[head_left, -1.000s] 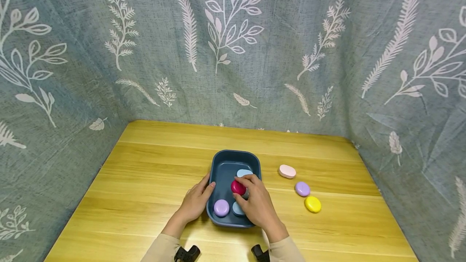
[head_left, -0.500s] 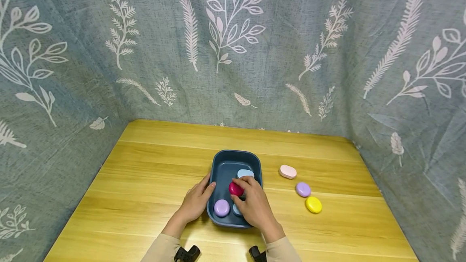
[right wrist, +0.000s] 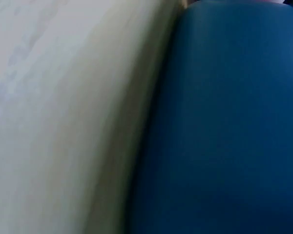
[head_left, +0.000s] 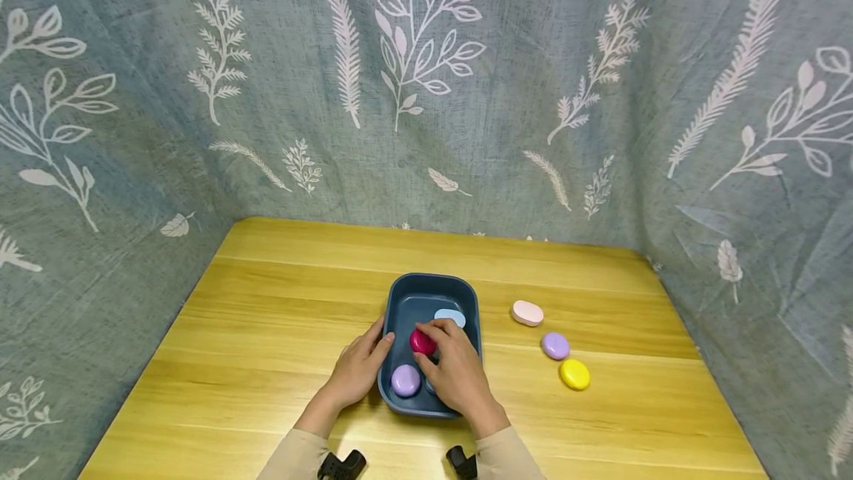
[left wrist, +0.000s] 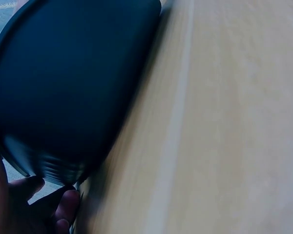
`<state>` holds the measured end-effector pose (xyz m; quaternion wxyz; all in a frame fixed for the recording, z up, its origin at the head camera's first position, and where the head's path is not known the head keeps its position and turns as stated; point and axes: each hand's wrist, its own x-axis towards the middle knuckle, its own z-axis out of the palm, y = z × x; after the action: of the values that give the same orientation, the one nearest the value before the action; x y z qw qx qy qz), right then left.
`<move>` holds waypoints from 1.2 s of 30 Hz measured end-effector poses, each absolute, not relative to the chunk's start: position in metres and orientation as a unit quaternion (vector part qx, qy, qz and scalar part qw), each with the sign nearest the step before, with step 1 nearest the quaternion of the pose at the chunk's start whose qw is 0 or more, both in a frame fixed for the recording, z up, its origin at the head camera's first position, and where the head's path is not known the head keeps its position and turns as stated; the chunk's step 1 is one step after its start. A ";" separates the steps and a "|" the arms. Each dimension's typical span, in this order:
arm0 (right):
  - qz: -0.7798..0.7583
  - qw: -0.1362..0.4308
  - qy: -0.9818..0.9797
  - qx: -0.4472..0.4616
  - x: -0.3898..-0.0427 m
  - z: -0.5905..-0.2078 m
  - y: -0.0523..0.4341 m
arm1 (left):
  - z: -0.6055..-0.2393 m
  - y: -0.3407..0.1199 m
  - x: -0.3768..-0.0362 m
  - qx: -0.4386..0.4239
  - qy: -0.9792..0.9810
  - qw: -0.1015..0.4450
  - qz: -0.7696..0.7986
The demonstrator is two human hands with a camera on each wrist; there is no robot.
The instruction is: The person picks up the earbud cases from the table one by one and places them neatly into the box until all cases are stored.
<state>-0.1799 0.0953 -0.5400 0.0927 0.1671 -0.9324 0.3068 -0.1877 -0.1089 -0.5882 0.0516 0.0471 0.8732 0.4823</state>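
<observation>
The magenta pebble (head_left: 422, 341) sits pinched under the fingertips of our right hand (head_left: 453, 376), low inside the dark blue tray (head_left: 432, 286) and not yet let go. Our fingers are curled round it from above. Just to the left of that hand, a purple pebble (head_left: 405, 380) lies on the tray floor, and just beyond the fingertips rests a light blue pebble (head_left: 449, 316). Another pale piece lies mostly hidden beneath our right palm, and we cannot tell its shape.

Our left hand (head_left: 358, 370) lies with fairly straight fingers against the tray's left wall, steadying it and gripping nothing; the left wrist view shows only the tray's outer side (left wrist: 68, 87) and the wooden table (left wrist: 224, 122).

Well off to the right of our right hand, a pink pebble (head_left: 527, 312), a second purple pebble (head_left: 554, 346) and a yellow pebble (head_left: 574, 374) lie apart on the table.

We judge the risk to be crowding: released carelessly, the magenta pebble could land on its neighbours and roll. If our left hand slackens, the tray may slide.
</observation>
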 end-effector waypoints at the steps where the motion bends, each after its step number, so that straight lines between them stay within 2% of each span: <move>1: 0.304 0.092 -0.934 0.165 -0.180 -0.541 0.095 | -0.588 -0.109 -0.188 0.047 0.873 0.053 0.483; 36: 0.214 0.070 -0.954 0.198 -0.185 -0.546 0.092 | -0.588 -0.108 -0.188 0.049 0.875 0.044 0.479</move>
<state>-0.1854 0.0923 -0.5461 0.0699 0.1976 -0.9541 0.2139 -0.1883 -0.1084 -0.5880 0.0440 0.0489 0.8755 0.4787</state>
